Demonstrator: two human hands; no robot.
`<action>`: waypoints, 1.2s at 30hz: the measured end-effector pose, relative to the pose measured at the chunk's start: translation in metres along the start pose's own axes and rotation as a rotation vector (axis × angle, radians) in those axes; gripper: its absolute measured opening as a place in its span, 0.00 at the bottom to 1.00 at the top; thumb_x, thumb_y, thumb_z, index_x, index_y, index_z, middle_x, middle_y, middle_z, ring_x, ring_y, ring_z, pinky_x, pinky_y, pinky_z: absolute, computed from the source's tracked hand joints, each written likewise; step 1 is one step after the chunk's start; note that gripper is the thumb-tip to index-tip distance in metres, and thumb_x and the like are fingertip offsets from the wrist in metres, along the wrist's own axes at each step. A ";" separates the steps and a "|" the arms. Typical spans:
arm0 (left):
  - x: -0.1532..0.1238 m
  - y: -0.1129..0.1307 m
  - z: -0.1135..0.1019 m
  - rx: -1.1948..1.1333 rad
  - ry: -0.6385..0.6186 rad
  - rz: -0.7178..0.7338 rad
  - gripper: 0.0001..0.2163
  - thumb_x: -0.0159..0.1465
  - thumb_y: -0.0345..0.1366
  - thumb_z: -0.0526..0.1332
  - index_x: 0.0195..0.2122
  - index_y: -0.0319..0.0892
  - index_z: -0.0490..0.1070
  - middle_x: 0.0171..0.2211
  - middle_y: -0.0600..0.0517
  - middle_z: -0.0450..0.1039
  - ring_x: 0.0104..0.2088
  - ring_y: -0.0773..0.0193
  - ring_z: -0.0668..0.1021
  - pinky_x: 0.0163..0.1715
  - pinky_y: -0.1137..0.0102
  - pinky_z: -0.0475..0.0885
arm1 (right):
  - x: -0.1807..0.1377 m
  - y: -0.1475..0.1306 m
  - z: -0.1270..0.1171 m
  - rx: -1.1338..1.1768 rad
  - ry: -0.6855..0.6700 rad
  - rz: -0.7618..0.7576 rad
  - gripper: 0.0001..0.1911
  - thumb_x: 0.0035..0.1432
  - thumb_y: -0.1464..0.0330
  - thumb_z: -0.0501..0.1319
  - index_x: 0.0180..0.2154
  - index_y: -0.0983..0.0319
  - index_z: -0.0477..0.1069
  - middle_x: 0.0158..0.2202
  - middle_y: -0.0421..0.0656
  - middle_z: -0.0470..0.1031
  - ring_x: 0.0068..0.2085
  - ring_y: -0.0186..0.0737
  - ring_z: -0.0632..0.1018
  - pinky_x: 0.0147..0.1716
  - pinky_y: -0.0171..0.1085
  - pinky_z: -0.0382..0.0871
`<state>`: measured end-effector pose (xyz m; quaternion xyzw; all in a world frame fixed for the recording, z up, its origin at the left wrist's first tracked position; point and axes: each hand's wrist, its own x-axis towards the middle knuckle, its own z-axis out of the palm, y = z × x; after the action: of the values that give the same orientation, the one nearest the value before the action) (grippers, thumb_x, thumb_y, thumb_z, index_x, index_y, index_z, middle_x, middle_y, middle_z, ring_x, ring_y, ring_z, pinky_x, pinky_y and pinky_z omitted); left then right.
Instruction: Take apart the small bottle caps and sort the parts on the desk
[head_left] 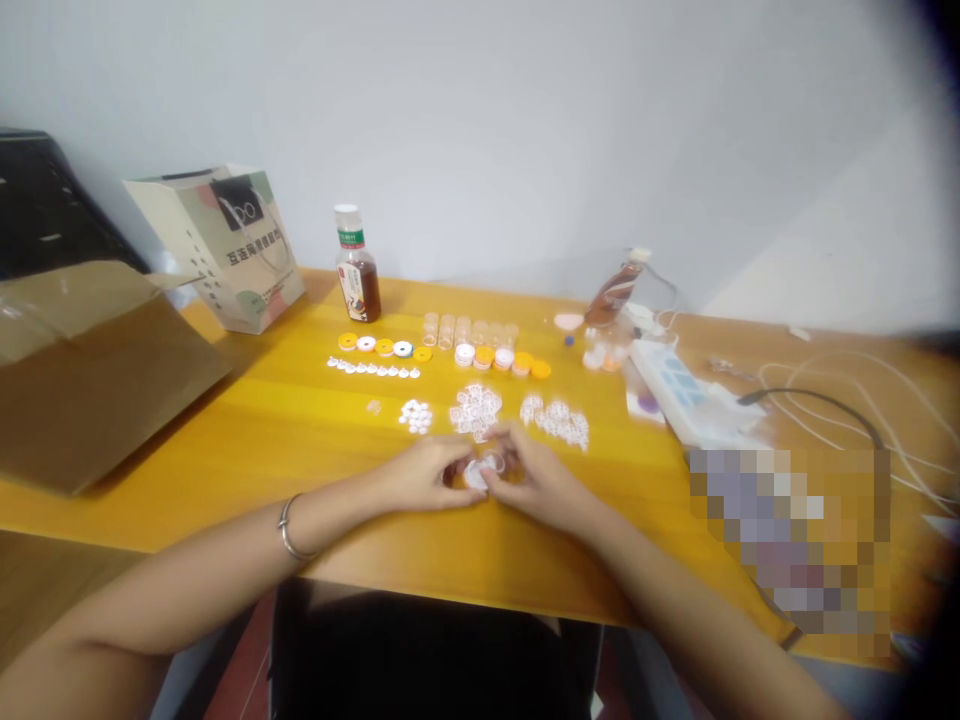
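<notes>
My left hand [424, 472] and my right hand [534, 480] meet over the yellow table [285, 440], fingers pinched together on a small white round part [478, 472]. Just beyond them lie piles of small white plastic pieces [475, 408], another pile [559, 420] and a smaller cluster [415, 415]. Further back stand a row of orange and white caps [384, 346], a second row of caps [501, 358], a line of tiny white bits [373, 369] and several clear little vials [469, 328]. A bracelet circles my left wrist.
A brown drink bottle [358, 268] and a paper bag [225, 245] stand at the back left, with a cardboard box [90, 370] at the left edge. A tipped bottle [616, 288], a white power strip [686, 395] and cables [840, 400] lie to the right.
</notes>
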<state>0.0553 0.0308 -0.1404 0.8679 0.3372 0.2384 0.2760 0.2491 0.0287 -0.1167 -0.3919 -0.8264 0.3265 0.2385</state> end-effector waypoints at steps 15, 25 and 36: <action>0.000 -0.003 -0.001 0.002 -0.009 -0.027 0.10 0.56 0.42 0.58 0.29 0.40 0.63 0.24 0.55 0.65 0.25 0.70 0.68 0.25 0.75 0.61 | 0.000 0.004 0.002 -0.008 0.044 -0.047 0.19 0.51 0.66 0.59 0.44 0.60 0.54 0.36 0.43 0.65 0.36 0.39 0.69 0.36 0.40 0.65; -0.001 -0.006 0.000 0.007 -0.001 -0.022 0.10 0.56 0.42 0.59 0.29 0.40 0.63 0.25 0.54 0.66 0.25 0.69 0.68 0.25 0.75 0.61 | 0.000 0.002 0.002 0.028 -0.006 -0.007 0.20 0.53 0.65 0.57 0.46 0.60 0.53 0.36 0.42 0.66 0.35 0.38 0.70 0.35 0.38 0.66; 0.000 0.003 -0.008 -0.109 -0.039 -0.008 0.11 0.57 0.43 0.58 0.32 0.39 0.67 0.27 0.52 0.68 0.26 0.69 0.68 0.26 0.74 0.62 | 0.000 -0.001 -0.020 -0.056 -0.071 -0.216 0.07 0.56 0.69 0.55 0.39 0.59 0.65 0.34 0.41 0.70 0.35 0.35 0.70 0.35 0.36 0.65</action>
<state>0.0520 0.0317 -0.1323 0.8547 0.3218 0.2384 0.3304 0.2615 0.0352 -0.1026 -0.2953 -0.8805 0.2893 0.2319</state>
